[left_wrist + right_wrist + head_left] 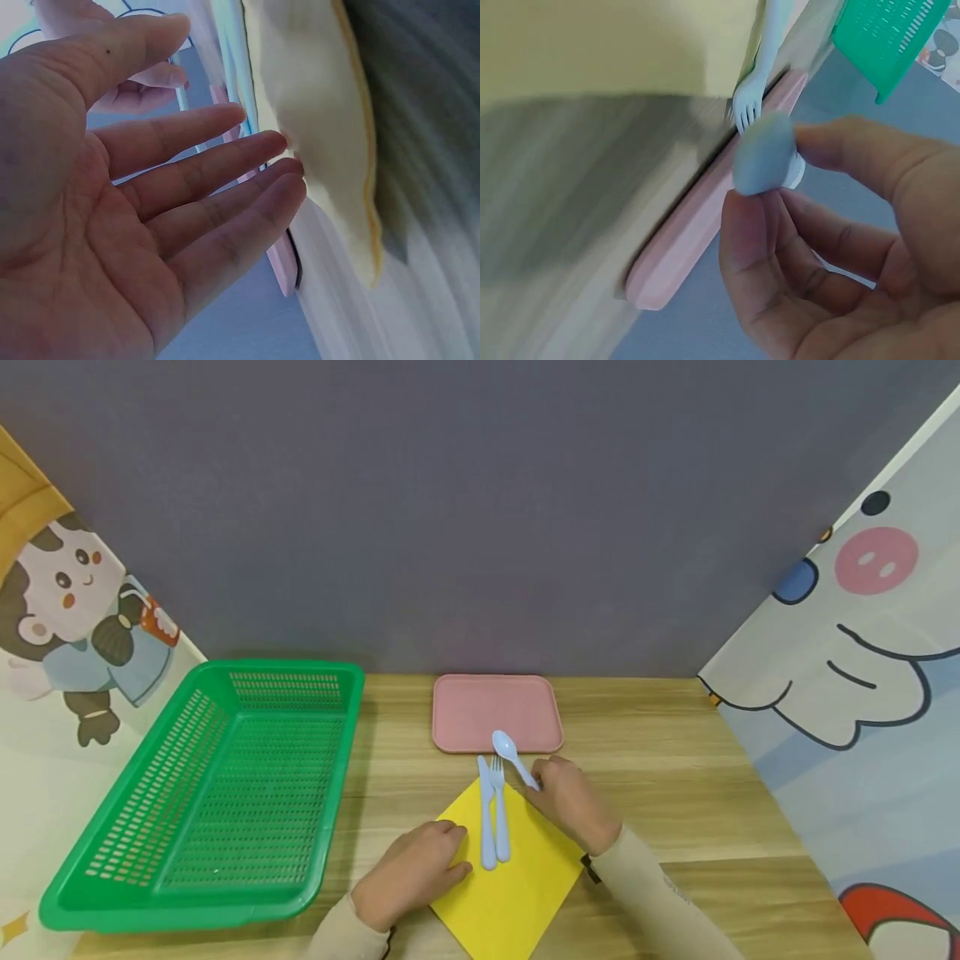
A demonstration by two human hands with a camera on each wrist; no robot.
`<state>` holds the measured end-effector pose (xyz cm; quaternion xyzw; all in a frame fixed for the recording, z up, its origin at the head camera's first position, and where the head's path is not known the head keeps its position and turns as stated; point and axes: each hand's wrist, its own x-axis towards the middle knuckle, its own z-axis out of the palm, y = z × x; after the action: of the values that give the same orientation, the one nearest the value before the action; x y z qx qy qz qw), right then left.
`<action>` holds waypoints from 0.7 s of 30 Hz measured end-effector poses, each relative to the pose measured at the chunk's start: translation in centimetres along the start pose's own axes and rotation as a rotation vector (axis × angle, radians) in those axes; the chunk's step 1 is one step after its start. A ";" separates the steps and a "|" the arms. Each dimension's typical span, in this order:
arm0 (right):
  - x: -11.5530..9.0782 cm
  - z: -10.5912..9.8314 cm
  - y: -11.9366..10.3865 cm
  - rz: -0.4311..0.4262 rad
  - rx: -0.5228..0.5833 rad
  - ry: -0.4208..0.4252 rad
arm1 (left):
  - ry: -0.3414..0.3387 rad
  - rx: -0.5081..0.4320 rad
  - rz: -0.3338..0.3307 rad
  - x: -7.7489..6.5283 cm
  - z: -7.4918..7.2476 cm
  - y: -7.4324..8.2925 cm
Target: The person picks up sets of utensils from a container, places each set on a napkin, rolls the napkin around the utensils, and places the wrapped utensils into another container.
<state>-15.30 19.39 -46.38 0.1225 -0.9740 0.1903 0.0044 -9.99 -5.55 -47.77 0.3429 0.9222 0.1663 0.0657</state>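
Observation:
A yellow napkin (525, 893) lies on the table, turned cornerwise. On it a light blue knife (487, 835) and a light blue fork (501, 827) lie side by side, tips pointing away from me. My right hand (573, 802) pinches a light blue spoon (505, 745) by its handle end, just right of the fork. In the right wrist view, thumb and fingers close on that handle end (763, 154). My left hand (416, 868) is at the napkin's left edge. Its fingers (225, 217) are extended, and fingertips touch the napkin (322, 127) in the left wrist view.
A pink tray (495, 706) sits beyond the napkin, against the grey panel (480, 527); the spoon's bowl overlaps its near edge. To the left stands a large green basket (341, 810). Cartoon-printed walls (885, 668) flank the wooden table (660, 752).

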 end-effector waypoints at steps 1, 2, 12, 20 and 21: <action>-0.2 0.1 0.0 0.001 0.001 0.002 | -0.002 -0.003 -0.001 -0.1 0.1 0.0; -0.4 0.2 -0.1 0.005 -0.002 0.004 | -0.001 -0.004 -0.001 -0.2 0.1 0.0; -2.2 2.1 -0.7 0.071 0.079 -0.008 | -0.018 -0.030 -0.030 -0.6 0.4 0.3; -2.9 3.6 -1.3 0.116 0.093 0.005 | -0.015 -0.028 -0.046 -0.8 0.4 0.4; -2.9 3.7 -1.4 0.124 0.096 0.005 | -0.012 -0.026 -0.044 -0.8 0.4 0.4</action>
<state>-12.04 17.48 -49.46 0.0617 -0.9695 0.2371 -0.0110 -9.01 -5.68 -48.00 0.3228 0.9268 0.1746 0.0794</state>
